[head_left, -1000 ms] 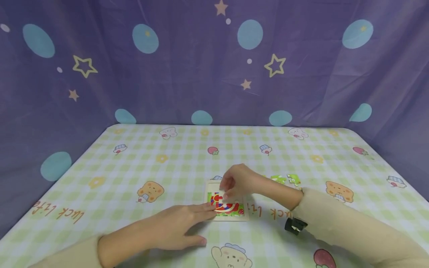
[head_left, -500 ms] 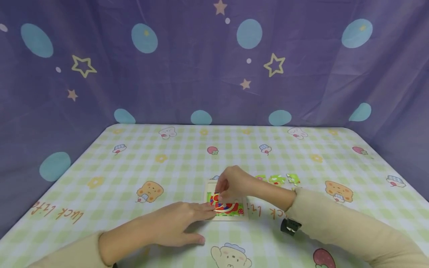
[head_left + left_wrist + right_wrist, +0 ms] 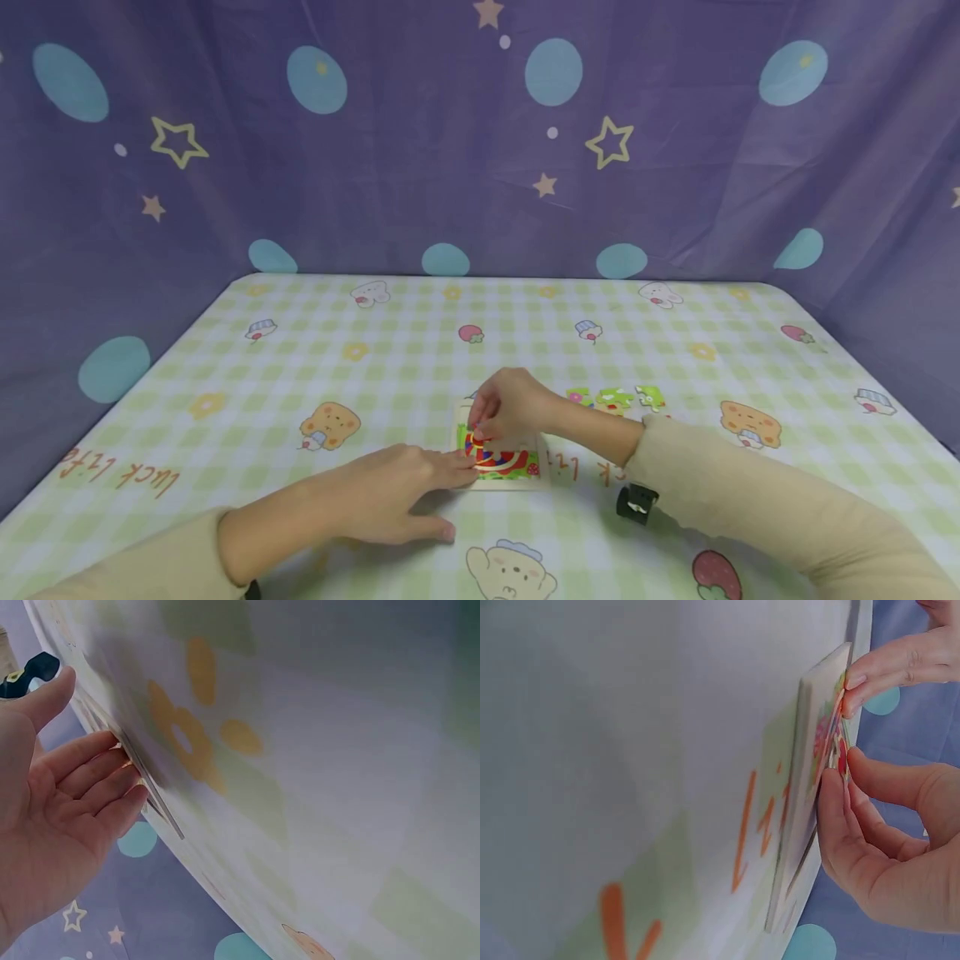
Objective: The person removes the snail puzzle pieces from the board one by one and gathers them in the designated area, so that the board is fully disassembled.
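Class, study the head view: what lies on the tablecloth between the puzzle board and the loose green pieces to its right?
In the head view, only the person's right hand and its wrist cross the stretch between the puzzle board and the loose green pieces; beneath them is bare checked tablecloth.

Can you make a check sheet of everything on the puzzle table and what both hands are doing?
Surface: table under a green-and-white checked cloth printed with bears, strawberries and "luck life".
Job's things: small square wooden puzzle board with a red, blue and green picture, lying flat near the middle.
Clutter: a few loose green puzzle pieces beyond the right forearm.
Hands: left hand lies flat with straight fingers touching the board's left edge; right hand has its fingers curled, pinching a piece at the board's top.
Cables: nothing seen; a small black wrist camera sits under the right sleeve.
Surroundings: purple curtain with blue dots and stars behind and beside the table.
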The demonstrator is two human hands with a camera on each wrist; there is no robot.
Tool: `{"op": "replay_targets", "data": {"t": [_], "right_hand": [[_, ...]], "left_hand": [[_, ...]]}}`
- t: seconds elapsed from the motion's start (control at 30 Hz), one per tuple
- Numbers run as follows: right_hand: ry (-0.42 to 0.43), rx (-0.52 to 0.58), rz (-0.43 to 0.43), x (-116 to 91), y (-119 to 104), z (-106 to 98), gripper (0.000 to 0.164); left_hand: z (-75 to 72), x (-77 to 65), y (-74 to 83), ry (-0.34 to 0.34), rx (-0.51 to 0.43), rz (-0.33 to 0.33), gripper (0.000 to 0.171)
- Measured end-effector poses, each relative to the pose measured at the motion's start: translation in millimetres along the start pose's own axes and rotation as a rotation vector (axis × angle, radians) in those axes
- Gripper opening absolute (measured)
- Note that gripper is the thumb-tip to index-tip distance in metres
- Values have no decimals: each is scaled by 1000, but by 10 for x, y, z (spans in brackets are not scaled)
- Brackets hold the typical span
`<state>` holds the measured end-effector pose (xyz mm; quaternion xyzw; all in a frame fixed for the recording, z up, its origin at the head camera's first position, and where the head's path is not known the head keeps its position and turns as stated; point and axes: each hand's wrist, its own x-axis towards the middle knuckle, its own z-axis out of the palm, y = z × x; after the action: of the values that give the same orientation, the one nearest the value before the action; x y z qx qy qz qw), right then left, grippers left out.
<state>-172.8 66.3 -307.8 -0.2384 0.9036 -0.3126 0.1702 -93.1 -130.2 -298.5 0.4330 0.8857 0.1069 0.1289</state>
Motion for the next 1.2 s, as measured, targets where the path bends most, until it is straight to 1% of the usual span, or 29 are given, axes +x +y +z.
{"op": "replay_targets", "data": {"t": [0.2, 0.27, 0.4, 0.53, 0.63, 0.77, 0.97, 1.07, 1.2], "right_hand": [[2, 45, 23, 35, 26, 1, 5], [7, 65, 43, 40, 39, -13, 4], [20, 60, 84, 24, 72, -63, 5], [14, 44, 96, -21, 153, -150, 5], [16, 54, 96, -73, 245, -217, 4], [18, 102, 128, -163, 371, -292, 3], [7, 150, 142, -351, 563, -432, 4], [2, 147, 138, -457, 660, -506, 4], [19, 75, 131, -559, 746, -594, 4]], "left_hand": [[-6, -15, -5, -8, -24, -3, 55], [-6, -19, -9, -10, -27, -3, 55], [-6, -17, -16, -7, -25, -3, 55], [-6, -3, -22, 3, -12, -6, 53], [-9, 3, -24, 6, -10, -9, 52], [-9, 2, -23, 8, -13, -10, 51], [4, 1, -17, 14, 3, -17, 51], [10, 2, -12, 8, 5, -21, 51], [17, 5, -14, 5, 14, -19, 51]]}}
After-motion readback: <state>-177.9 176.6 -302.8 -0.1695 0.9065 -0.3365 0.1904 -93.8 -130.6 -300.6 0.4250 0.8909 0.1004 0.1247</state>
